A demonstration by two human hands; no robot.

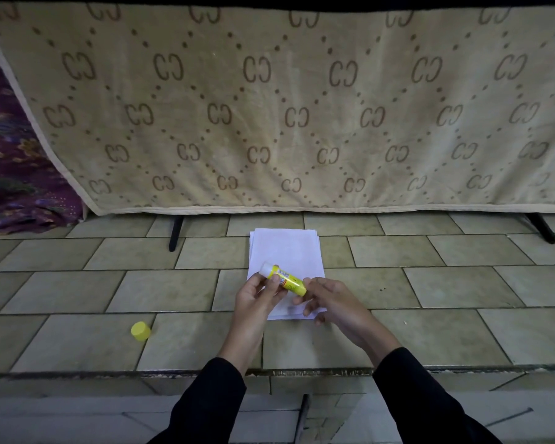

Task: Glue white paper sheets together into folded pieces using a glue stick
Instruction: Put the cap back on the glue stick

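Observation:
A yellow glue stick (285,279) with its white tip uncapped and pointing up-left is held over a small stack of white paper sheets (285,248) lying on the tiled floor. My left hand (259,296) grips the stick near the tip between thumb and fingers. At the stick's bottom end my right hand (329,299) pinches the base with its fingertips. Both hands hover over the near part of the paper, hiding its lower edge in part. The stick's yellow cap (140,331) lies on a tile to the left, apart from the paper.
A beige patterned blanket (285,107) hangs across the back over a frame with black legs (175,233). Purple patterned cloth (13,174) lies at the far left. A step edge (276,372) runs across the floor just below my wrists.

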